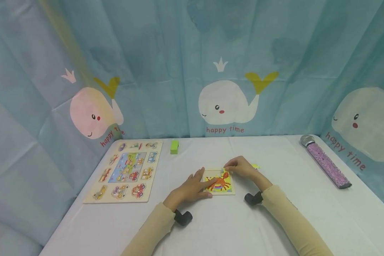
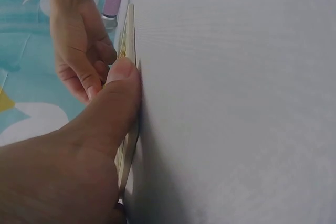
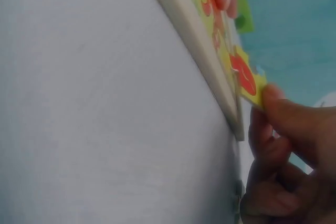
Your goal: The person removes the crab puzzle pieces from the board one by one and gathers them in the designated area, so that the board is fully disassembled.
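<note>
A small wooden jigsaw puzzle (image 1: 222,193) with a red-orange crab on yellow lies on the table. My right hand (image 1: 241,167) pinches a yellow puzzle piece (image 3: 251,85) with a red claw between thumb and fingertips. The piece is tilted over the board's far right corner, as the right wrist view shows. My left hand (image 1: 192,187) rests across the board's left side. Its index finger lies straight on the crab picture, and the thumb (image 2: 123,72) presses along the near edge. Behind the right hand a loose yellow-green piece (image 1: 256,166) shows partly.
A larger wooden vehicle puzzle board (image 1: 150,192) lies at the left. A green block (image 1: 174,147) sits near the back edge. At the right is a pink glittery microphone (image 1: 328,165). A blue curtain (image 1: 166,89) with printed whales hangs behind the white table (image 1: 217,227).
</note>
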A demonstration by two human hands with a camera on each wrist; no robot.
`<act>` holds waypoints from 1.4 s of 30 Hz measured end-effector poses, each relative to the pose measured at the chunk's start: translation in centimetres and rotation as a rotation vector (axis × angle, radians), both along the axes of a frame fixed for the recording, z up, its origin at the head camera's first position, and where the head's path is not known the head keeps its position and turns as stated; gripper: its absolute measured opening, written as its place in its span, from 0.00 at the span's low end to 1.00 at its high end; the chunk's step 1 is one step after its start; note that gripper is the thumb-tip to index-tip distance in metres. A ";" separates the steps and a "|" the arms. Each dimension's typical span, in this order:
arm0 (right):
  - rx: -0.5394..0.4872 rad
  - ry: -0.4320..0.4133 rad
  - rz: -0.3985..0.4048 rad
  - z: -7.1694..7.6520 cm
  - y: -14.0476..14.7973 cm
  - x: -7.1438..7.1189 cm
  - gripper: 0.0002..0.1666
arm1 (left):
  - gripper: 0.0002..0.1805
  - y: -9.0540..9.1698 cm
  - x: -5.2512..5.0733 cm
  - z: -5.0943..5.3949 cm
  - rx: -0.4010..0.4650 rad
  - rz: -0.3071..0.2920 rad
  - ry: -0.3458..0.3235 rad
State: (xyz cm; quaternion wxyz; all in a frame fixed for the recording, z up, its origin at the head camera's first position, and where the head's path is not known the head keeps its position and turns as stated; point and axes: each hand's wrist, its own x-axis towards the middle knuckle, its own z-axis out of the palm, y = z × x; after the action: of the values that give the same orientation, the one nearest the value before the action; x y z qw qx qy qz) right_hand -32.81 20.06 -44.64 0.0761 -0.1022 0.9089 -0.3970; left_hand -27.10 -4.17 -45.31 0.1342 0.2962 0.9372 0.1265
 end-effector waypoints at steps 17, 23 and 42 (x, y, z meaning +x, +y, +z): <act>0.067 -0.034 -0.035 1.1 0.0 -0.4 0.07 | 0.34 0.1 0.0 0.4 -0.013 -0.019 -0.004; 0.032 -0.079 -0.039 1.4 0.8 -0.4 0.10 | 0.34 0.0 0.1 0.4 -0.009 0.011 -0.025; 0.084 -0.188 -0.224 2.4 12.8 0.4 0.30 | 0.35 -0.2 -0.1 -0.3 0.001 -0.002 -0.010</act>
State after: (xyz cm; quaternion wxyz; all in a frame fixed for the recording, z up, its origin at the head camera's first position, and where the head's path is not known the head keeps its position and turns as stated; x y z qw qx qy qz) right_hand -32.44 32.87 -42.21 0.1205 0.0406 0.9192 -0.3727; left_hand -27.22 -4.34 -45.57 0.1388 0.2965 0.9361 0.1283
